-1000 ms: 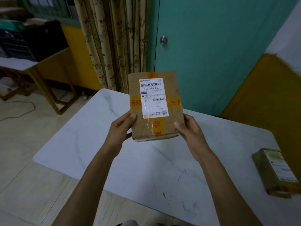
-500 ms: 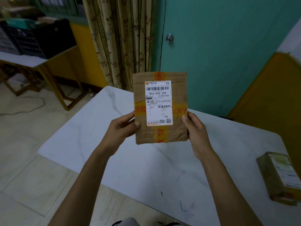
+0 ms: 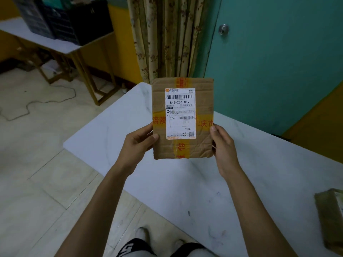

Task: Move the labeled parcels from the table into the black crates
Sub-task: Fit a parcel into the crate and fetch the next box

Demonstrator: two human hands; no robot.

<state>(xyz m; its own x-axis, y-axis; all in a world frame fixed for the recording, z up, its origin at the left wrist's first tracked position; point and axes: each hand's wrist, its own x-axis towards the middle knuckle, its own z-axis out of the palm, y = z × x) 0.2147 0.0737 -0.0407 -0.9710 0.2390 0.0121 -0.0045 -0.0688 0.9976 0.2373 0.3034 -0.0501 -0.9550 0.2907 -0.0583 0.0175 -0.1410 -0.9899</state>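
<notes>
Both hands (image 3: 138, 145) upright around parcel (image 3: 182, 145)

parcel (image 3: 182, 118) now upright, label facing camera, black crates (image 3: 63, 17) closer

A floral curtain (image 3: 167, 38) is hanging beside the teal door (image 3: 278, 58), its round knob (image 3: 223, 29) catching light, and a cable (image 3: 37, 102) is snaking across the tiled floor (image 3: 37, 154).

Flat brown parcel (image 3: 182, 118), white label facing up, held upright above table; second parcel (image 3: 331, 221) lying at right edge; black crates (image 3: 63, 17) far left.
</notes>
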